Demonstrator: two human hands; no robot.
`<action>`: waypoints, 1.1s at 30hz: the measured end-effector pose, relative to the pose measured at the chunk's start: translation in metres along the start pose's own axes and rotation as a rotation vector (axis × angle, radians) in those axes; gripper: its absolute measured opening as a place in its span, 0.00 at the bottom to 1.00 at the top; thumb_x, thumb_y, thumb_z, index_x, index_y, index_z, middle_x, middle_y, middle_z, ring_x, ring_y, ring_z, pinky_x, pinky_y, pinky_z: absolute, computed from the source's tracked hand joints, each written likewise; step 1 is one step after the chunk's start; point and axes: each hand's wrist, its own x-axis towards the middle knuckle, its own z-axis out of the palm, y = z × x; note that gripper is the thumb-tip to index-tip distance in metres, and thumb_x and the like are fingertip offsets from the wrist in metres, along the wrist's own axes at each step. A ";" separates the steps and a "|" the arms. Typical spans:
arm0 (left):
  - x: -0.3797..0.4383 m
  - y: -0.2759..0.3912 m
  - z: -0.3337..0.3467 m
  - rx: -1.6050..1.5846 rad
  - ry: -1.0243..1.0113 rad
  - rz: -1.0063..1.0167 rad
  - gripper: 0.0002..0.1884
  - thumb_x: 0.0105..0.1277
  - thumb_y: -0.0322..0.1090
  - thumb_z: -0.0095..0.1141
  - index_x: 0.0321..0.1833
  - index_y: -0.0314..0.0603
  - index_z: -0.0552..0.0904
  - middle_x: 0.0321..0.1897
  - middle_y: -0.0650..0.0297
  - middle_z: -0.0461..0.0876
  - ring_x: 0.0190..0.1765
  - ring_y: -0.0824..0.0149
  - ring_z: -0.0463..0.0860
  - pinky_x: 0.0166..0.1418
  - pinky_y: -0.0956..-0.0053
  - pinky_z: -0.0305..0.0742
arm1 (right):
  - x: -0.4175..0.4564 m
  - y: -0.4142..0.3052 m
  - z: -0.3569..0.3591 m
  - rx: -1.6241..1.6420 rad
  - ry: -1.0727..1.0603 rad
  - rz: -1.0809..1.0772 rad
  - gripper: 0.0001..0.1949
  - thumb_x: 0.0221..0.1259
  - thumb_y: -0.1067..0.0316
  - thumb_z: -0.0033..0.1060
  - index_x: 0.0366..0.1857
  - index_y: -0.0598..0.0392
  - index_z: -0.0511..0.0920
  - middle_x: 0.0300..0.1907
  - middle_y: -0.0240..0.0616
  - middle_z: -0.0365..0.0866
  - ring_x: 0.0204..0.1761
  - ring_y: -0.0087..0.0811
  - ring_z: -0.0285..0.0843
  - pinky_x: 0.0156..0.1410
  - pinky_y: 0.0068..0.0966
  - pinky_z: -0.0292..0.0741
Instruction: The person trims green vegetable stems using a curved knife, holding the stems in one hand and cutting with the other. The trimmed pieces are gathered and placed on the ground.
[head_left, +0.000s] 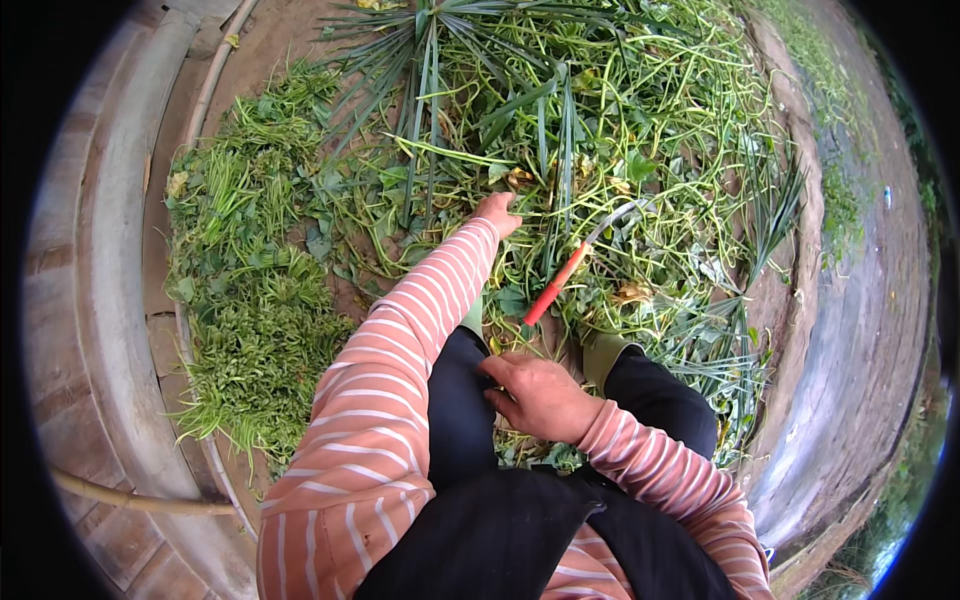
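Observation:
My left hand (498, 213) reaches out over a spread heap of green leafy vines (675, 97), its fingertips beside a yellow-brown withered leaf (519, 177); whether it pinches a stem I cannot tell. Close to my knees is my right hand (541, 396), fingers curled, with nothing clearly visible in it. A sickle (559, 281) with a red-orange handle and a curved blade lies on the vines, right of my left hand. Split palm fronds (427, 67) lie across the greenery beyond.
Bundles of cut green stems (262, 330) are piled at the left, beside a bamboo pole (217, 75) and a concrete kerb (135, 247). My boots (602, 356) stand among the vines. An earthen ridge (806, 225) borders the right side.

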 end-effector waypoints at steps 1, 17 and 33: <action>0.000 -0.002 0.003 0.057 -0.088 -0.018 0.34 0.50 0.43 0.61 0.63 0.46 0.66 0.58 0.56 0.69 0.61 0.55 0.67 0.66 0.67 0.61 | 0.001 0.000 0.001 -0.003 0.023 -0.023 0.10 0.52 0.68 0.54 0.36 0.59 0.69 0.32 0.48 0.74 0.35 0.49 0.75 0.38 0.41 0.72; -0.019 0.031 -0.023 0.098 -0.225 0.077 0.18 0.45 0.36 0.62 0.42 0.44 0.82 0.37 0.55 0.81 0.44 0.60 0.79 0.52 0.72 0.71 | 0.014 -0.001 0.002 0.007 -0.028 0.003 0.11 0.52 0.69 0.55 0.39 0.60 0.71 0.33 0.48 0.77 0.38 0.48 0.75 0.44 0.38 0.72; -0.194 0.175 -0.078 -0.648 0.355 0.451 0.09 0.58 0.21 0.54 0.42 0.31 0.78 0.32 0.66 0.79 0.33 0.78 0.76 0.38 0.82 0.73 | 0.018 0.012 -0.092 1.158 0.743 -0.229 0.38 0.54 0.53 0.62 0.63 0.62 0.54 0.54 0.45 0.70 0.52 0.32 0.70 0.57 0.28 0.66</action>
